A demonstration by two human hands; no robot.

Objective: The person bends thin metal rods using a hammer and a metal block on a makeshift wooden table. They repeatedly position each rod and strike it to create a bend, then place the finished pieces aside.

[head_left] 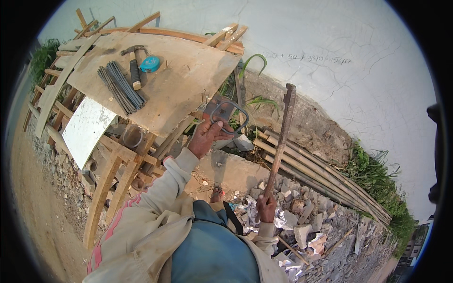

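My left hand, closed, pinches a bent steel rod loop with rounded corners, beside the right edge of the plywood-topped bench. A dark flat plate at the bench's edge lies behind the loop. In my closed right hand is a long rusty steel bar, gripped near its lower end and tilted up, with a notched head at the top. On the plywood rest a bundle of cut steel rods, a claw hammer and a blue tape measure.
Bamboo poles lie to the right along a pale cracked wall. Broken rubble covers the ground by my right side. Wooden bench legs and a white board stand at the left.
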